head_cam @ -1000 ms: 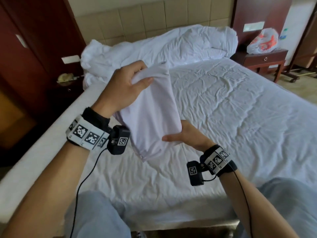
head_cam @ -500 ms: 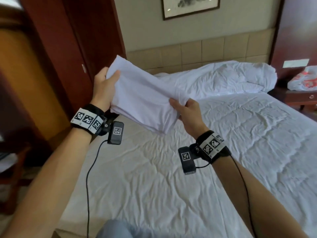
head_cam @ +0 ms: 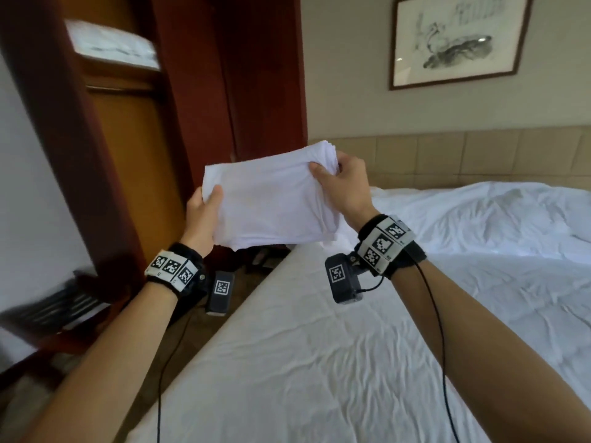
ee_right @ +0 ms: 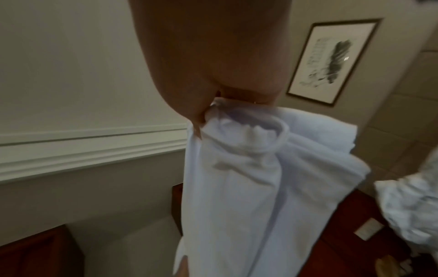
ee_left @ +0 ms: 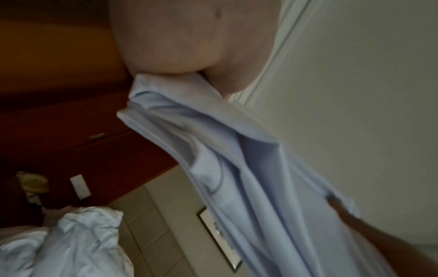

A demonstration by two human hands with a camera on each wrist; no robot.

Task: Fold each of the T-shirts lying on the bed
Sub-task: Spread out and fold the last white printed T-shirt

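Observation:
A folded white T-shirt (head_cam: 271, 199) is held up in the air beyond the left edge of the bed (head_cam: 319, 362). My left hand (head_cam: 204, 209) grips its left edge, thumb on top of the cloth. My right hand (head_cam: 342, 183) pinches the upper right corner, thumb on the near face. In the left wrist view the T-shirt (ee_left: 213, 159) hangs from my palm in layered folds. The right wrist view shows the T-shirt (ee_right: 249, 178) bunched under my fingers and hanging down.
A dark red wooden wardrobe (head_cam: 224, 75) stands just behind the shirt, with a shelf of white linen (head_cam: 112, 46) at upper left. A crumpled white duvet (head_cam: 495, 212) lies at the head of the bed. A framed picture (head_cam: 457, 39) hangs on the wall.
Both hands have carried the folded T-shirt up and to the left, off the bed toward the wardrobe. The right hand has shifted to the upper right corner; the view has swung left.

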